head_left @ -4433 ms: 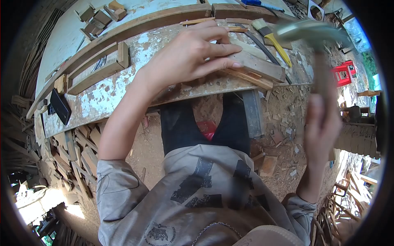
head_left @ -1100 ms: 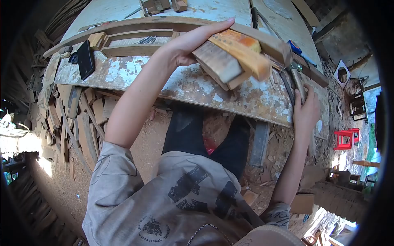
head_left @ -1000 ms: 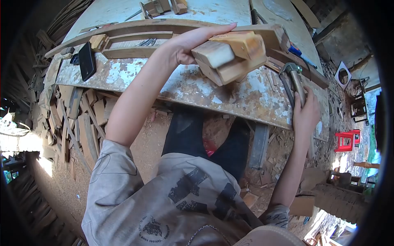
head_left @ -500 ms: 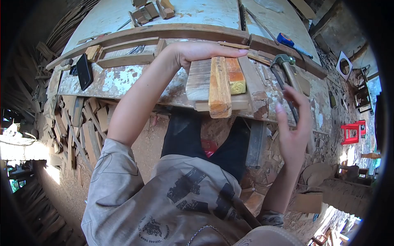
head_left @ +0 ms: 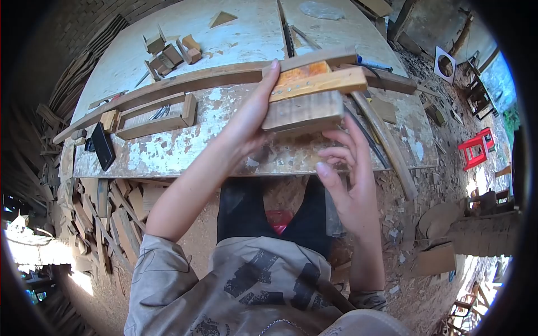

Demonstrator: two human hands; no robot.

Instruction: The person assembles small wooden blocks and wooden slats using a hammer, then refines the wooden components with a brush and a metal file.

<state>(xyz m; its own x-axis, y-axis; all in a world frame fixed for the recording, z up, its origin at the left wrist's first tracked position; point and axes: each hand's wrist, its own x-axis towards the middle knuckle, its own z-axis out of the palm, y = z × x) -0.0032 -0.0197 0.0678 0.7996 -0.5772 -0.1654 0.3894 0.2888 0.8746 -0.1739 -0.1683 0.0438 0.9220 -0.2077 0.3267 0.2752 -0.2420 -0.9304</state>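
Observation:
My left hand (head_left: 259, 115) grips the left end of a wooden block assembly (head_left: 305, 111) and holds it up over the front of the workbench. Pale, orange and yellow wood pieces make up the assembly, and small nail heads show along the yellow strip. My right hand (head_left: 352, 173) is just below its right end, fingers apart and slightly curled, holding nothing. A hammer (head_left: 386, 147) lies on the bench to the right, its long wooden handle reaching past the front edge; its head is hidden behind the assembly. Beside the handle lies a dark metal bar (head_left: 371, 139).
A shallow wooden tray (head_left: 154, 130) holds nails at the left, near a black phone (head_left: 102, 147). A long wooden beam (head_left: 216, 77) crosses the bench. Small wood blocks (head_left: 168, 57) stand behind it. Scrap wood (head_left: 120, 224) is piled under the bench; a red stool (head_left: 476, 147) stands right.
My left hand has lifted and turned the wooden assembly, so its pieces now point right instead of toward me. My right hand has moved left, close to it. The view has shifted.

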